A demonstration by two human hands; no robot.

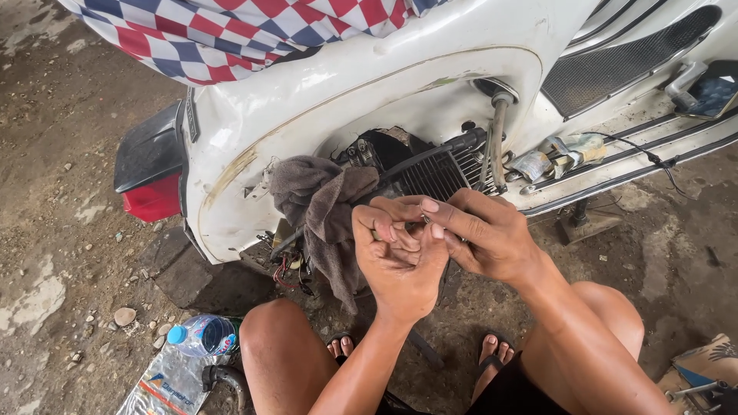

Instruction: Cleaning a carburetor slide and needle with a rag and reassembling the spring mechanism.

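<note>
A small part [425, 224], too tiny and too covered to identify, sat pinched where the two hands met, directly in front of the scooter's open engine bay. The left hand [400, 257] rose from below with its fingers curled shut around it, palm turned toward the wearer; the right hand [480, 234] came in from the right and slightly above, its thumb and forefinger closed over the same spot, so that both grips pressed on the part from opposite sides, touching each other. Neither hand was clearly nearer: the part lay at their junction, and its long axis could not be told (only a sliver of something dark showed between the fingertips). Just to the left of the hands a grey-brown rag [323, 204] hung from the engine opening, draped beside the left fingers. Behind the hands stood the black finned cylinder [434, 173] and a hose running up into the white scooter body [369, 84]. Farther out, a plastic water bottle [201, 336] lay on the gritty concrete floor [54, 192] near the left knee, and a checked cloth [231, 31] covered the seat.
</note>
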